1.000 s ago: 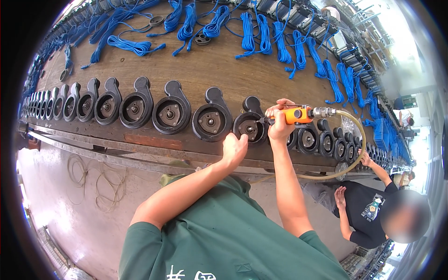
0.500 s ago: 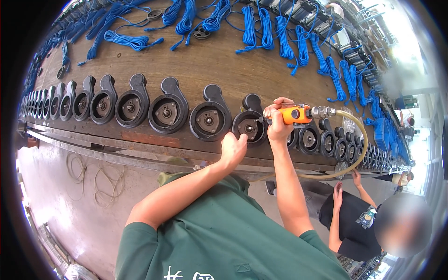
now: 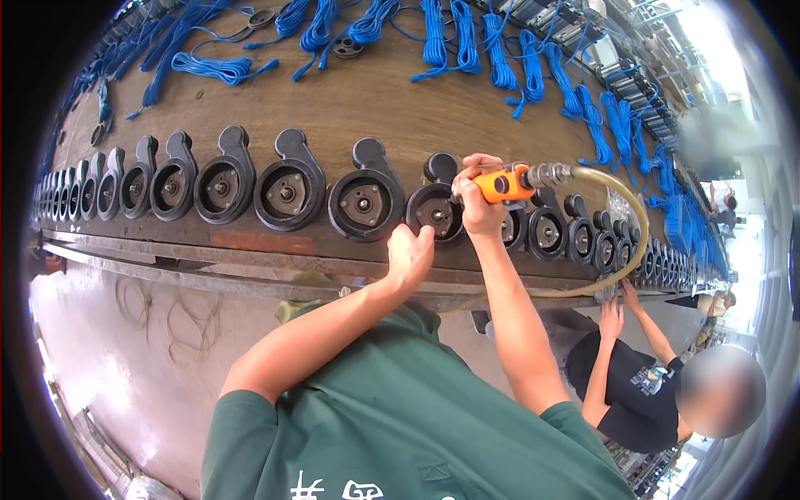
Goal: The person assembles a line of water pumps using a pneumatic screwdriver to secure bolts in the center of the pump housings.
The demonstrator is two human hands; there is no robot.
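My right hand [image 3: 478, 208] is wrapped round an orange air screwdriver [image 3: 507, 185], whose tip points left over the upper right of a black round housing [image 3: 427, 210]. A pale hose [image 3: 640, 223] curves away from the tool's metal fitting. At the lower left rim of that same housing, my left hand [image 3: 410, 254] is closed, thumb up against the edge; its fingertips are hidden. The housing lies on the table with its open face up, showing a metal plate and a central shaft. Part of it is covered by my right hand.
More black housings [image 3: 287, 187] line the near edge of the brown table [image 3: 333, 104] on both sides. Bundled blue cables [image 3: 433, 37] lie along the far side. A person in a dark shirt [image 3: 637, 392] stands at the right, hands by the table edge.
The view has shifted slightly. My right hand and the screwdriver have moved a little left over the housing, while my left hand stays at its rim. The other person's hands have moved closer together.
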